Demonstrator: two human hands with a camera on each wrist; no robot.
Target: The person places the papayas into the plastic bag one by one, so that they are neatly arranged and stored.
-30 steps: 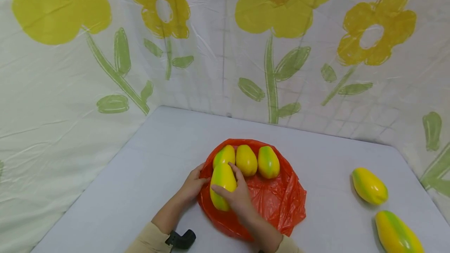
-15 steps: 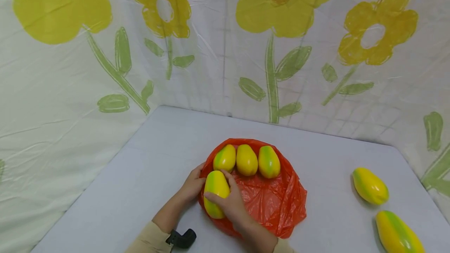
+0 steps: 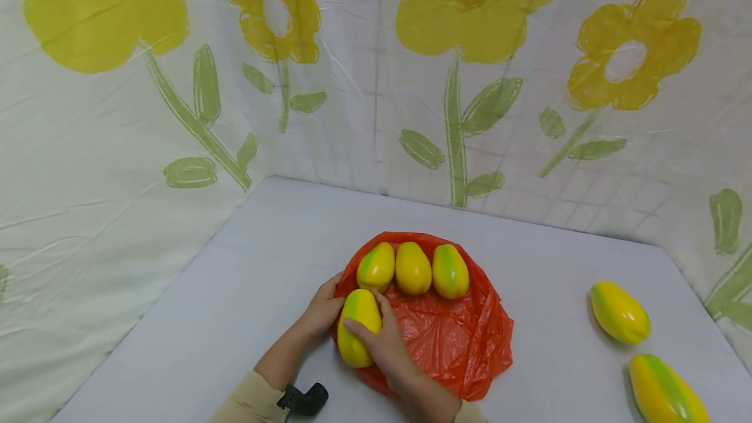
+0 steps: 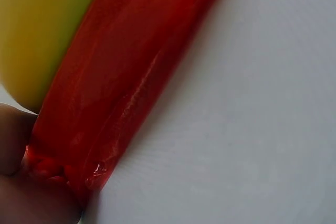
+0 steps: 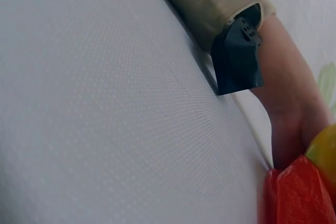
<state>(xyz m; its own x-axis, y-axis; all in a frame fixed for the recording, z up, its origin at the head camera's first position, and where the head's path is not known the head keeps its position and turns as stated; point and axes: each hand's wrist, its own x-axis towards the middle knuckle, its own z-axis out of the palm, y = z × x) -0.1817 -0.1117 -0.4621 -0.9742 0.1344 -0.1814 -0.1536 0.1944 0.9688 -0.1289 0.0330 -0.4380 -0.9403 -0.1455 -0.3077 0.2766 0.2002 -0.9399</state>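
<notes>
A red plastic bag (image 3: pixel 446 338) lies spread open on the table, its rim turned up into a round wall. Along its far side stand three yellow-green papayas, the left one (image 3: pixel 376 266), the middle one (image 3: pixel 413 268) and the right one (image 3: pixel 450 271). My right hand (image 3: pixel 389 346) grips a fourth papaya (image 3: pixel 357 331) at the bag's near left, thumb across its top. At the left rim is my left hand (image 3: pixel 323 309); in the left wrist view its thumb and finger pinch the red plastic (image 4: pixel 115 61). The right wrist view catches only the bag's edge (image 5: pixel 304 198), not the right hand.
Two more papayas lie on the white table (image 3: pixel 252 266) to the right, one farther back (image 3: pixel 619 312) and one at the near edge (image 3: pixel 668 390). A flower-printed curtain (image 3: pixel 352 116) hangs behind the table. A black device (image 3: pixel 302 400) sits on the left wrist.
My right hand has brought its papaya down and left, away from the far row to the bag's near left side. The left hand has stayed at the rim.
</notes>
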